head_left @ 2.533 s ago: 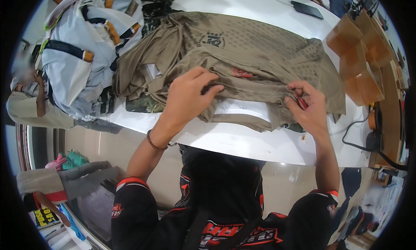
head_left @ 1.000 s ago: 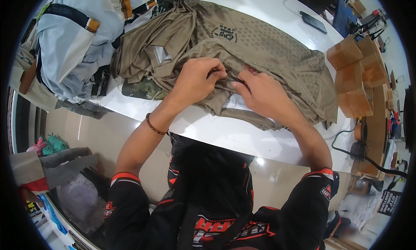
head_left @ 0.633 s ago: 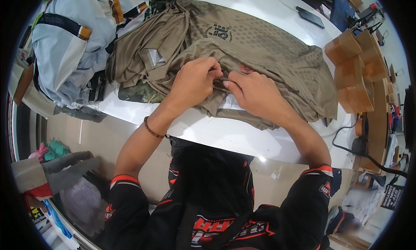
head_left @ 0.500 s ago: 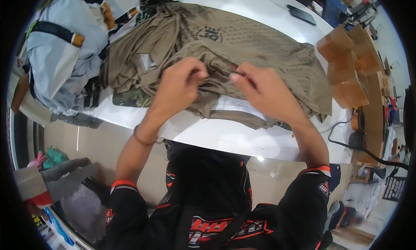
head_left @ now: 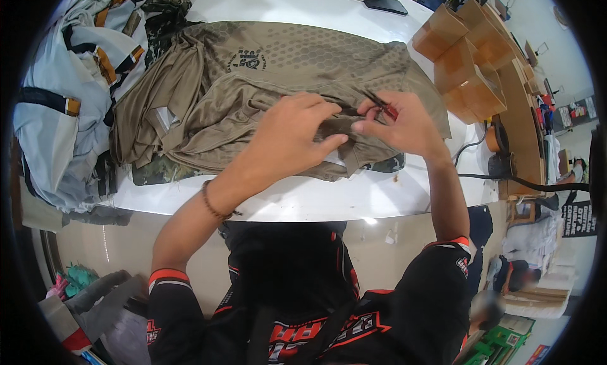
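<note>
A brown shirt (head_left: 341,58) with a hexagon pattern and a dark chest emblem lies bunched across the white table. My right hand (head_left: 404,121) is closed around small thread snips (head_left: 387,109) with a red part and dark blades, over the shirt's right half. Just left of it, my left hand (head_left: 294,128) hovers over the bunched cloth, thumb and fingers apart. Whether its fingertips touch the fabric is hard to make out. Camouflage fabric (head_left: 155,171) shows from under the shirt's near edge.
Grey-white garments with black and orange trim (head_left: 54,137) are heaped at the left. A phone (head_left: 383,4) lies at the far edge. Open cardboard boxes (head_left: 468,80) stand at the right, beside a black cable (head_left: 525,183). The white table's near edge (head_left: 272,213) curves before me.
The view has shifted, so the table's things appear farther left. My hands have moved rightward along the shirt, and the left one has spread its fingers. The snips now show plainly in my right hand.
</note>
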### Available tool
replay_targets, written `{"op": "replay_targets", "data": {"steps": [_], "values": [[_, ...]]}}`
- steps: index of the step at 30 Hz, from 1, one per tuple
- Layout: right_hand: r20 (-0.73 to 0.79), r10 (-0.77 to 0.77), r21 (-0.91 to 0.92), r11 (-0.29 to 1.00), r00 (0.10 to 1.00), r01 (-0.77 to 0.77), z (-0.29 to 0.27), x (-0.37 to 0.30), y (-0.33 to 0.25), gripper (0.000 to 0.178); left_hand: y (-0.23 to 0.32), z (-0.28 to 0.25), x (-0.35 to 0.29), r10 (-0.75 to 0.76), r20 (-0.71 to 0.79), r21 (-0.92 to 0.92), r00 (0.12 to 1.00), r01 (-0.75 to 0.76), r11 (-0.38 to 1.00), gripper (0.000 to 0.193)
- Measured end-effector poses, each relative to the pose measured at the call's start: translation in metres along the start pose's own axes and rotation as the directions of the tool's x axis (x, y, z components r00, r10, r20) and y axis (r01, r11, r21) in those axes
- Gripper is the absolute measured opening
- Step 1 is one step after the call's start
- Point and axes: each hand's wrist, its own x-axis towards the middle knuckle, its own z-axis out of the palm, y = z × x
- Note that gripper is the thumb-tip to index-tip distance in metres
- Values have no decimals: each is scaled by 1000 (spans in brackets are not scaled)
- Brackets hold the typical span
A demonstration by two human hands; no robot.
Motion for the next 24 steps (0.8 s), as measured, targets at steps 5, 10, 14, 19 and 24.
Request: {"op": "replay_targets", "data": {"steps": [5, 10, 14, 19, 24], "values": [[29, -25, 135, 991, 999, 21, 5, -14, 11, 23, 2, 28, 5, 45, 93, 66, 995, -51, 997, 19], [159, 37, 285, 955, 987, -81, 3, -31, 16, 19, 27, 28, -38, 99, 101, 76, 990, -107, 991, 14], [171, 227, 339, 900, 959, -274, 8, -35, 7, 22, 36, 37, -56, 110, 14, 114, 994, -111, 987, 18], [64, 91, 50, 994, 994, -94, 26, -30, -2, 34, 33, 47, -60, 133, -37, 122, 990, -127, 984, 20], [8, 72, -143, 987, 997, -70, 39, -30, -3, 30, 30, 48, -63, 101, -49, 57, 994, -98, 994, 18]]}}
